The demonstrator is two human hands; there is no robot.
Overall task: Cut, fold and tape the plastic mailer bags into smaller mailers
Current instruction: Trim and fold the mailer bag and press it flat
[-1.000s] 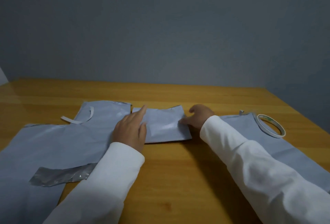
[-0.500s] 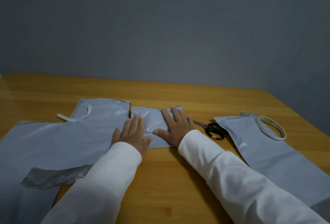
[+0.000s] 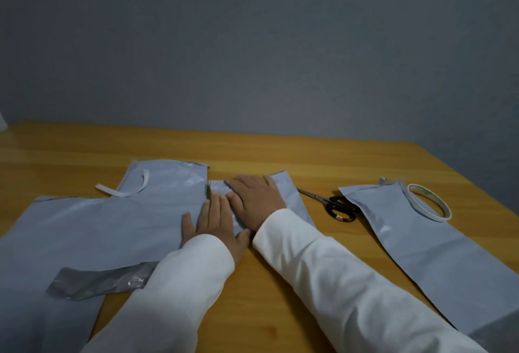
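— Where is the small mailer (image 3: 292, 198)?
— Flat on the table (image 3: 280, 153), left of the scissors (image 3: 334, 206). Left hand (image 3: 216, 220) and right hand (image 3: 255, 198) press it, fingers straight, side by side.
— And the tape roll (image 3: 428, 202)?
— Right of the scissors, on a long mailer bag (image 3: 421, 240).

One head-worn camera looked forward and down, close over the wooden table (image 3: 280, 153), the wall at twelve o'clock, sleeves entering from six.
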